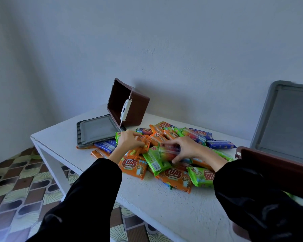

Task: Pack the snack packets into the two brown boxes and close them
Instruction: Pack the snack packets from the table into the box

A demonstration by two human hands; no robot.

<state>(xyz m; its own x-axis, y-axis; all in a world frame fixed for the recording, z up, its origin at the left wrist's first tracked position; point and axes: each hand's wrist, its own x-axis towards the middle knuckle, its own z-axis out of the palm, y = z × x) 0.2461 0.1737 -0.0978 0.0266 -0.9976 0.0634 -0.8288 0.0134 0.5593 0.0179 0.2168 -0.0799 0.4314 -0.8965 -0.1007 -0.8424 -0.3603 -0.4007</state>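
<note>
A heap of orange, green and blue snack packets lies in the middle of the white table. My left hand grips an orange packet at the heap's left side. My right hand is curled over a green and red packet on top of the heap. One brown box lies tipped on its side at the back, its mouth facing left and its grey lid flat on the table. The second brown box stands at the right with its grey lid raised.
The table stands against a pale wall. Its left edge drops to a patterned tile floor. Bare tabletop shows in front of the heap. A few packets lie partly under the flat grey lid.
</note>
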